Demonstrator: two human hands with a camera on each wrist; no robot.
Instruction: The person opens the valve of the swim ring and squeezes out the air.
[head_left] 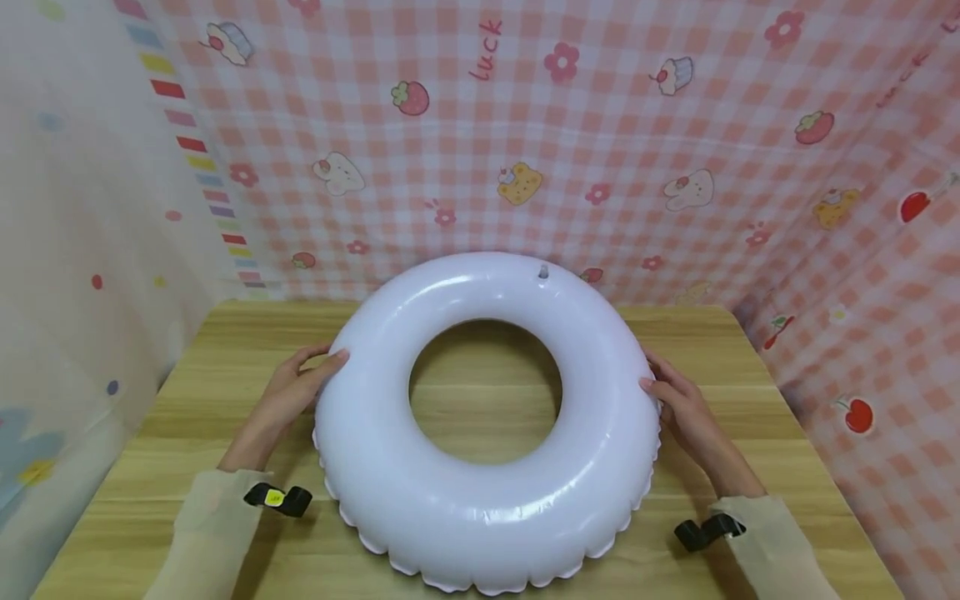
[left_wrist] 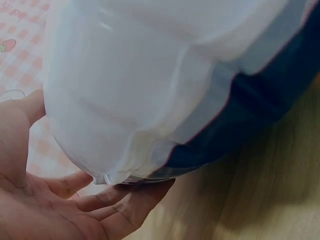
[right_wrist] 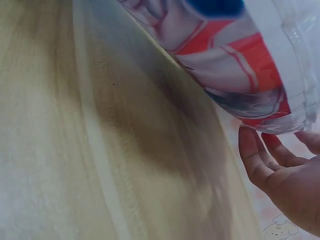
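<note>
A white inflatable swim ring (head_left: 487, 492) is over the middle of a wood-grain tabletop (head_left: 247, 350), its scalloped seam showing along the near edge and a small clear valve (head_left: 543, 272) near its far edge. The left hand (head_left: 303, 379) grips the ring's left edge, thumb on top and fingers beneath; the right hand (head_left: 675, 396) holds the right edge the same way, so the hands are well apart with the ring between them. The wrist views show the underside above the wood, printed dark blue at the left and red, white and blue at the right; whether any part of the ring touches the table cannot be told.

Yellowish-brown grain runs across the tabletop, visible through the ring's hole and out to both sides. Beyond the ring hangs a pink-and-white gingham cloth (head_left: 450, 133) printed with strawberries, flowers, cupcakes, rabbits and the word "luck". To the ring's left is a pale cloth (head_left: 75, 208) with scattered dots, bordered by a strip of coloured bars (head_left: 191, 144); to its right, more gingham (head_left: 862, 250) carries red cherries (head_left: 858, 414). Cream sleeves (head_left: 206, 517) reach in from the ring's near left and near right, each with a black wrist device (head_left: 296, 502).
</note>
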